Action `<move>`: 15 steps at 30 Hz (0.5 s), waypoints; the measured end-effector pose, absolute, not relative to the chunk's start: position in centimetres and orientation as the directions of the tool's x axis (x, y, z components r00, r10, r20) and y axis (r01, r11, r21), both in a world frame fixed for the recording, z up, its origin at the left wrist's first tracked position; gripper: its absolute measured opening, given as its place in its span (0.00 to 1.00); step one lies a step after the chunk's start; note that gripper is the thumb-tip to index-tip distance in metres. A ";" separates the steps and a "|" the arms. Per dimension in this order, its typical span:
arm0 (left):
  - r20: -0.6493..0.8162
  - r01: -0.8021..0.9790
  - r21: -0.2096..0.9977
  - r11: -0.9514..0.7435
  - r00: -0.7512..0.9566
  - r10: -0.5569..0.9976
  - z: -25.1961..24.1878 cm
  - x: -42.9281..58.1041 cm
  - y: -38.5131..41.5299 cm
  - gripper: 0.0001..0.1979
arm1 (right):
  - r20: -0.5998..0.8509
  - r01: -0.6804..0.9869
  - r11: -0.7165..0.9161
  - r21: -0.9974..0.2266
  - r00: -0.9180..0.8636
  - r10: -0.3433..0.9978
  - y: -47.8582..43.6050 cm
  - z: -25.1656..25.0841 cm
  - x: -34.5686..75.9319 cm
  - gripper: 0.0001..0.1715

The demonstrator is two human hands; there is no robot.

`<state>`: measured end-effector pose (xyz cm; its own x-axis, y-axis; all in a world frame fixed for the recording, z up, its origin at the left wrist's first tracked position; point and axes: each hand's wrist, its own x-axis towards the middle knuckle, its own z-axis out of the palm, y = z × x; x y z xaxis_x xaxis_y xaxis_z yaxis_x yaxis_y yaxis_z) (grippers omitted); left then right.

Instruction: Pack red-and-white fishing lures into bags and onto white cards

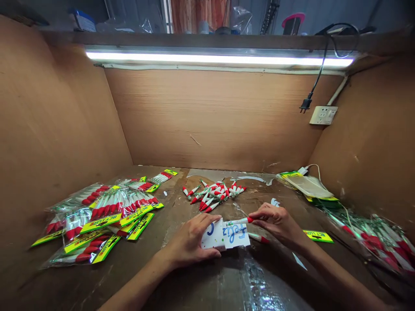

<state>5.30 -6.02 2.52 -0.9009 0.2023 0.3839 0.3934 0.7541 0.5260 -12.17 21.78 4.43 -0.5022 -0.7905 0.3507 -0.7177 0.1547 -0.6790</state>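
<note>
My left hand (200, 239) grips a folded white card (238, 235) with blue handwriting-style lettering, "Feliz". Between the thumb and fingers of my right hand (274, 220) is the red end of a red-and-white fishing lure (241, 221), its white body lying along the card's upper edge. Another lure (259, 238) rests on the table just below, partly behind the card. Beyond my hands lies a loose pile of red-and-white lures (215, 193) with green tinsel tails.
Clear packets of lures with yellow "BCT LURE" headers (106, 220) are heaped at left. On the right are flat packaging bags (306, 186), a loose header card (317, 236) and more lures (379, 242). A black plug (305, 103) hangs by a wall socket (323, 115).
</note>
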 end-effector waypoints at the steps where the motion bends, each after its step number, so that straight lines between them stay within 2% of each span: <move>1: 0.386 0.391 0.518 0.761 -0.901 0.201 2.5 5.3 -6.0 0.42 | 0.404 -0.794 0.150 -0.589 -0.449 -0.797 21.6 4.6 -11.6 0.12; 3: 0.385 0.384 0.500 0.776 -0.901 0.198 2.6 5.4 -5.8 0.45 | 0.470 -0.885 0.134 -0.445 -0.358 -0.806 21.0 4.7 -10.6 0.10; 5: 0.380 0.378 0.488 0.787 -0.903 0.198 2.9 5.5 -5.5 0.48 | 0.491 -0.916 0.141 -0.375 -0.325 -0.808 20.3 4.3 -9.6 0.10; 11: 0.387 0.396 0.422 0.816 -0.892 0.233 3.1 5.7 -4.4 0.54 | 0.471 -0.963 0.131 -0.234 -0.230 -0.852 17.6 1.8 -6.2 0.11; 15: 0.393 0.410 0.388 0.825 -0.884 0.255 3.0 5.6 -4.5 0.56 | 0.411 -0.971 0.061 -0.229 -0.154 -0.899 17.6 2.6 -6.2 0.09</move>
